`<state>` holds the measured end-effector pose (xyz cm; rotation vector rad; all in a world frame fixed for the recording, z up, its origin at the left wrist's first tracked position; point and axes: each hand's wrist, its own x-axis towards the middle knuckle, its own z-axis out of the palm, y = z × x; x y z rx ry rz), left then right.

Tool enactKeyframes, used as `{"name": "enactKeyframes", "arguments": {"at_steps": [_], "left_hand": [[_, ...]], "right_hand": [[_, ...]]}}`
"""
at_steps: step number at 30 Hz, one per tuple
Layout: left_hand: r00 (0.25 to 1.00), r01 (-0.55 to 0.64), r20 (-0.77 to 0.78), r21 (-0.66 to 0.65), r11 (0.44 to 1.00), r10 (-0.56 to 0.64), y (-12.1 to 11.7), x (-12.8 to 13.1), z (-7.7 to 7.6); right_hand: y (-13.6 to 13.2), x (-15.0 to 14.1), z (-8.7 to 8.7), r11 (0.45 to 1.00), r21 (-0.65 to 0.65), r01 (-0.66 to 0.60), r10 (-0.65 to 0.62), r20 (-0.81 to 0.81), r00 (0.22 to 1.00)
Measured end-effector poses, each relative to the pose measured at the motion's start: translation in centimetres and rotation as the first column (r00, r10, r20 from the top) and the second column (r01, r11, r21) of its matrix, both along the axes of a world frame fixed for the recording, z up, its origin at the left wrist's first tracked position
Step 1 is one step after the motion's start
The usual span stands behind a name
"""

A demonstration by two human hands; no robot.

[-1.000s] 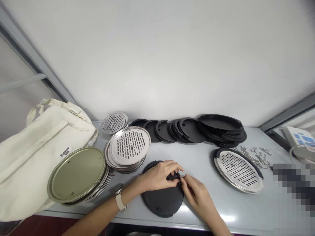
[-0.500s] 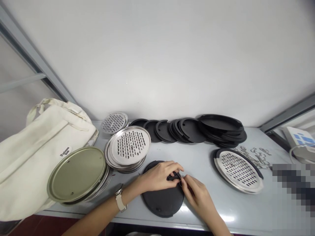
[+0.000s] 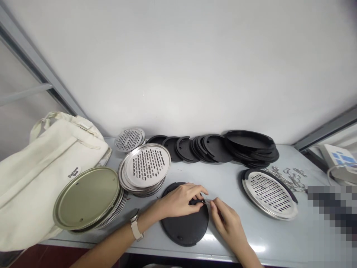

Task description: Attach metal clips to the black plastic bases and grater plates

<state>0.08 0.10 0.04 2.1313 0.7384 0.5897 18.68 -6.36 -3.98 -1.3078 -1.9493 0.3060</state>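
My left hand [image 3: 182, 200], with a watch on its wrist, is closed around a small black part [image 3: 194, 202]. It rests over a black round plate [image 3: 185, 229] with a hole near its front edge; the hand hides the plate's upper middle. Just right of it, my right hand [image 3: 228, 220] pinches a thin, shiny metal piece [image 3: 207, 201] between thumb and forefinger. That metal piece reaches toward the end of the black part; its exact shape is too small to make out.
Left stand a green round plate stack [image 3: 86, 199], perforated metal discs [image 3: 147, 167] and a cream bag [image 3: 52, 160]. Black round plates [image 3: 217, 148] line the wall. Right lie a perforated disc with black rim [image 3: 272, 193] and several metal clips [image 3: 292, 178]. The table's front edge [image 3: 178, 252] is close.
My right hand has drawn slightly right, away from the black part, still pinching the metal piece. My left hand and the round plate have stayed in place.
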Motion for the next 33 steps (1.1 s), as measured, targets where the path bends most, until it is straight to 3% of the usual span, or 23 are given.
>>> {"name": "enactKeyframes", "arguments": {"at_steps": [8, 20, 33], "left_hand": [[1.0, -0.023, -0.02, 0.0, 1.0, 0.023, -0.08, -0.21, 0.23], [1.0, -0.015, -0.027, 0.002, 1.0, 0.015, -0.12, -0.21, 0.36], [1.0, 0.011, 0.008, -0.02, 1.0, -0.011, -0.05, -0.18, 0.46]], "right_hand": [[0.27, -0.18, -0.48, 0.992, -0.096, -0.082, 0.087, 0.044, 0.995], [0.34, -0.16, -0.37, 0.978, -0.194, -0.074, 0.081, 0.028, 0.996], [0.26, -0.24, -0.17, 0.979, -0.175, -0.107, 0.112, 0.021, 0.993]]}}
